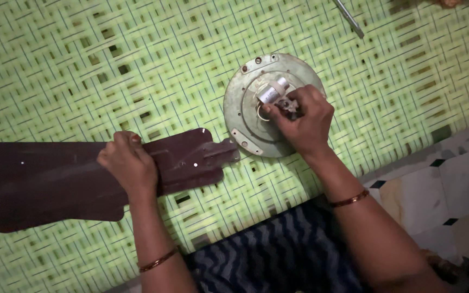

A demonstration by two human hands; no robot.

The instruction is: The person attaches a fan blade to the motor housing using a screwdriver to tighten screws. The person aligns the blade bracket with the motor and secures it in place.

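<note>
The fan blade is cut off at the left edge; the motor hub's centre is hidden by the right hand.

Dull metal disc (woven mat)

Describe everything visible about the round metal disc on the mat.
The round metal disc is a dull grey, worn-looking motor housing with stepped concentric rings, screw holes near the rim and a flat bracket at its lower left. It lies flat on the green woven mat. The dark brown fan blade meets its lower-left edge. The right hand holds a small white cylinder over its centre.
</note>
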